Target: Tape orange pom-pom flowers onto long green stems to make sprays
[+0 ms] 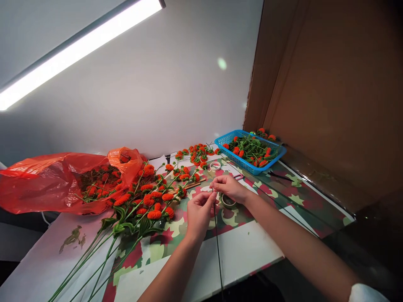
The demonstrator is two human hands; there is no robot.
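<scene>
My left hand (199, 212) pinches a thin dark green wire stem (217, 243) that runs down towards me over the table edge. Just beyond it, my right hand (229, 187) is closed at the top end of the same stem, fingertips together. A roll of green tape (227, 201) lies under my right wrist. To the left of my hands lies a bundle of finished stems with orange flower heads (151, 197) and green leaves.
A blue basket (277, 156) of loose orange flowers stands at the back right. A red plastic bag (53, 178) holding more flowers lies at the left. Loose flowers (197, 153) sit by the wall. A brown cardboard panel (330, 92) rises on the right.
</scene>
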